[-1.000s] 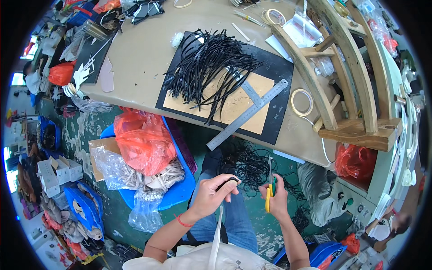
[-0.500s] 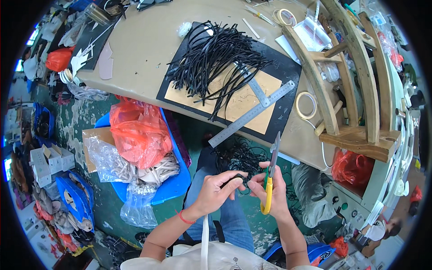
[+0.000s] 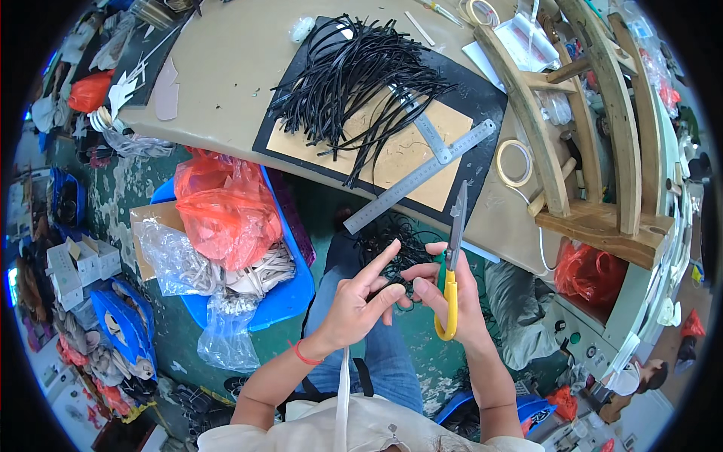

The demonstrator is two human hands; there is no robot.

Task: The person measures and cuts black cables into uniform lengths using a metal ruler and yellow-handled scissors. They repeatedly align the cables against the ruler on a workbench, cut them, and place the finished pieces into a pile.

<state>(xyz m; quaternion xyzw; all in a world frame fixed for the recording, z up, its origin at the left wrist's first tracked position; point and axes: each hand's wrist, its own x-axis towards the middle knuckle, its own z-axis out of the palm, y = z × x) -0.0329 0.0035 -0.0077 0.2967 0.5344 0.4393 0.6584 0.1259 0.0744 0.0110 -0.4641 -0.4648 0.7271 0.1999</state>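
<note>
My left hand point(image 3: 358, 307) is in front of my lap, its index finger stretched out and its thumb pressed on a thin black strip point(image 3: 398, 283). Fingers hide most of that strip. Close beside it, my right hand point(image 3: 465, 303) holds scissors point(image 3: 450, 290) with yellow and green handles, their blades pointing up and away from me. The right thumb and fingertips come near the strip; whether they pinch it I cannot tell. On the table beyond lies a thick bundle of black strips point(image 3: 354, 83), and a tangle of thin black strands point(image 3: 395, 237) hangs below the table edge.
A metal square ruler point(image 3: 410, 188) lies on a black mat point(image 3: 474, 113), overhanging the table edge. A wooden frame point(image 3: 602, 218) and tape roll point(image 3: 514, 163) occupy the right side. At left stands a blue bin point(image 3: 297, 294) with red plastic bags point(image 3: 230, 218) and pale strips.
My left index finger has straightened away from the thumb. The scissors have tilted slightly more upright in my right hand, and the view has shifted a little.
</note>
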